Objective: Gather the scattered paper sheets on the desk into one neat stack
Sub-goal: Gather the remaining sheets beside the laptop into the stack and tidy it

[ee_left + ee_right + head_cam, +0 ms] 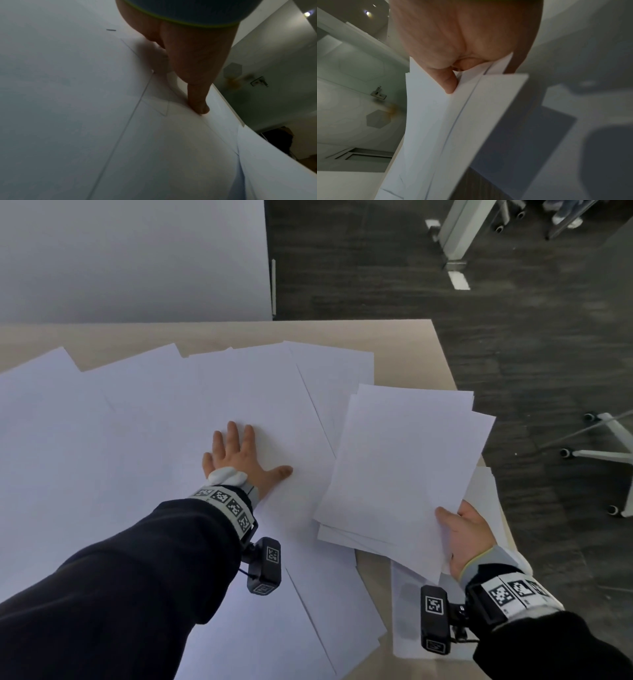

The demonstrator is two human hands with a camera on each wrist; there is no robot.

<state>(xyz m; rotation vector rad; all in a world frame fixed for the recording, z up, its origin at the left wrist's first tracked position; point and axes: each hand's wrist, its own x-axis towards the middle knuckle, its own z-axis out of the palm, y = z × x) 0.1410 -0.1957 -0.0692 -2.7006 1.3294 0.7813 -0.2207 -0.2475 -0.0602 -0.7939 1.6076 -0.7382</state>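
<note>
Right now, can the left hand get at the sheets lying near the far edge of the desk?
Probably yes. The left hand lies flat and free on the spread sheets, and nothing stands between it and the far sheets. The right hand is busy gripping the gathered stack.

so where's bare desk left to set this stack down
Bare light wooden desk shows along the far edge beyond the scattered white paper sheets, and in a small gap beside the held white paper stack. Elsewhere, crowded.
</note>
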